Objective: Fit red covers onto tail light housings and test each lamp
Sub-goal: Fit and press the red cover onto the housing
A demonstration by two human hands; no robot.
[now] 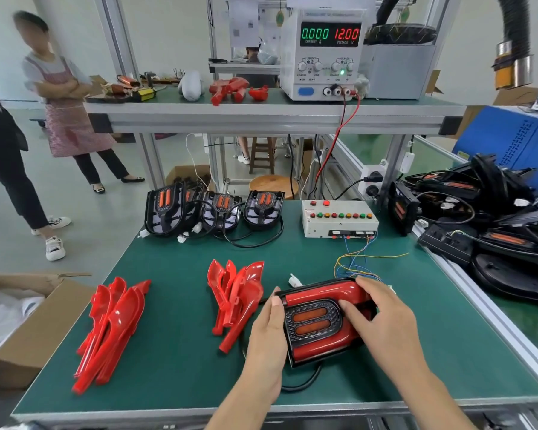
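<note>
red cover [326, 291] is being pressed onto the housing [316, 324] near the bench's front edge, gripped by left hand [269, 333] and right hand [376, 311]; uneven pressure could leave one end unseated.

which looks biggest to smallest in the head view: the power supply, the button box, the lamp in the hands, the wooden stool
1. Power supply.
2. Lamp in the hands; it sits nearest the camera, so its rank against the supply is unsure.
3. Button box.
4. Wooden stool, partly hidden and farther off.
</note>
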